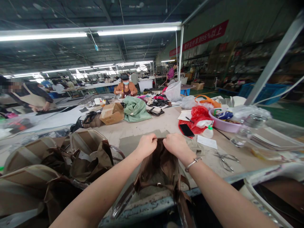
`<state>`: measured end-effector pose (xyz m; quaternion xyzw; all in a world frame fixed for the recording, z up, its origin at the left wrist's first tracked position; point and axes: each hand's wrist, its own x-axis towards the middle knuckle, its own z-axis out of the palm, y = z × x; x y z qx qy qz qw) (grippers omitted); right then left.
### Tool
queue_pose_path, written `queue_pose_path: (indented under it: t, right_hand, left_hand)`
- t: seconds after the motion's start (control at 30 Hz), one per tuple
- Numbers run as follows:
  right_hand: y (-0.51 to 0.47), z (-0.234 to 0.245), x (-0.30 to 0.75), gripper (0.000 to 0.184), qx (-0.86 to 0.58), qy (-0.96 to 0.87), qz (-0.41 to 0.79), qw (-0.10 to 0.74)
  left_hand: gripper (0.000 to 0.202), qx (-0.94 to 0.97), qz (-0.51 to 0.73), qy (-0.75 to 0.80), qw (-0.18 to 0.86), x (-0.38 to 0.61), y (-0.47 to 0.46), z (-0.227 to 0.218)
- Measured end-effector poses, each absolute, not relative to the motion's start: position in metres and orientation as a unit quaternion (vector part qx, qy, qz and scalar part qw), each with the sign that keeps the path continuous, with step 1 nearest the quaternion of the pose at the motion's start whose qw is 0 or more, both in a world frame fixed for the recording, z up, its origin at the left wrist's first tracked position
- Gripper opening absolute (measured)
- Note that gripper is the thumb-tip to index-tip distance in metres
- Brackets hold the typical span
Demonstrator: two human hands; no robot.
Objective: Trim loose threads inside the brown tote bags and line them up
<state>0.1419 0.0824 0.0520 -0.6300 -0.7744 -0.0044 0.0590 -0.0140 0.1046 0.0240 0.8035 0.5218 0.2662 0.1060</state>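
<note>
Bag, brown and open at the top, sits right in front of you at the near edge of the table, its mouth turned up toward you in the head view. Your left hand has thumb and fingers pinched on the far rim, and your right hand pinches the same rim just to the right, a narrow gap between the two. Your right wrist wears a metal bracelet. On the near side of the bag, handles wrapped in clear plastic hang left and right of the opening. To your left, more brown bags crowd together, their mouths open. To your right, scissors lie spread on the table, with a white card beyond them. Farther off on that side, a phone rests against red plastic, near a lilac basin filled with small things. Across the table, a green bundle sits beside a cardboard box. A masked co-worker sits on the far side, and another person in an apron works at far left.
</note>
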Motion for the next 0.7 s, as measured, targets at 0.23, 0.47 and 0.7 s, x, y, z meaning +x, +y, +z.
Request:
queue_pose_path:
  t: [0.23,0.47,0.7]
  right_hand:
    - [0.088,0.049,0.141,0.032,-0.638,-0.762,0.047,0.106]
    - [0.082,0.037,0.182,0.039,-0.57,-0.759,0.231,0.211]
    - [0.066,0.013,0.203,0.054,-0.518,-0.652,0.439,0.336]
  left_hand:
    - [0.018,0.796,0.282,0.521,0.126,-0.013,0.105,0.025]
    - [0.021,0.794,0.291,0.493,0.202,-0.023,0.105,0.027]
    - [0.036,0.799,0.289,0.428,0.308,-0.03,0.108,0.03]
